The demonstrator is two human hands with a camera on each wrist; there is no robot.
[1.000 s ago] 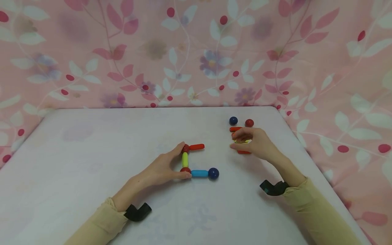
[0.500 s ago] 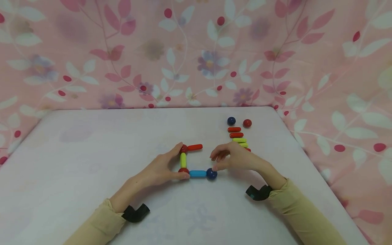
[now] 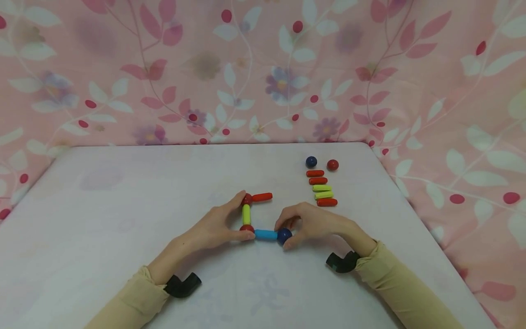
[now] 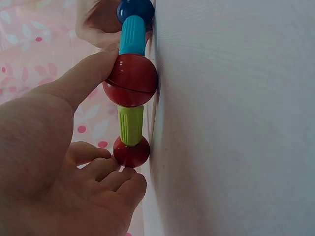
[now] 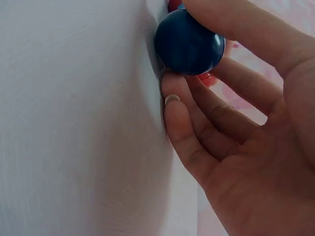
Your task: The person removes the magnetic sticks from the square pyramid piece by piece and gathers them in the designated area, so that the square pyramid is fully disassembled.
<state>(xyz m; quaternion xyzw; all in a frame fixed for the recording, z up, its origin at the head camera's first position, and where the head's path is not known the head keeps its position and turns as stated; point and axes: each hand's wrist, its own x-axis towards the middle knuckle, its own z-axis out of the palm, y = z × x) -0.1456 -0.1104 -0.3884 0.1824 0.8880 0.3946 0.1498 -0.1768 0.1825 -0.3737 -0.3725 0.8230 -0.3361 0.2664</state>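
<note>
My left hand spans two red balls, thumb on the near red ball and fingers at the far red ball. A yellow-green rod joins these balls. From the far ball a red rod sticks out to the right. A light blue rod runs from the near ball to a dark blue ball. My right hand pinches that dark blue ball between thumb and fingers. The joined pieces lie on the white tabletop.
Loose pieces lie at the back right of the white table: a blue ball, a red ball, red rods and yellow-green rods. Behind the table hangs a pink floral cloth.
My right hand has come from the loose rods at the right, leftward and nearer, and now grips the dark blue ball. The left hand has kept its place on the red balls.
</note>
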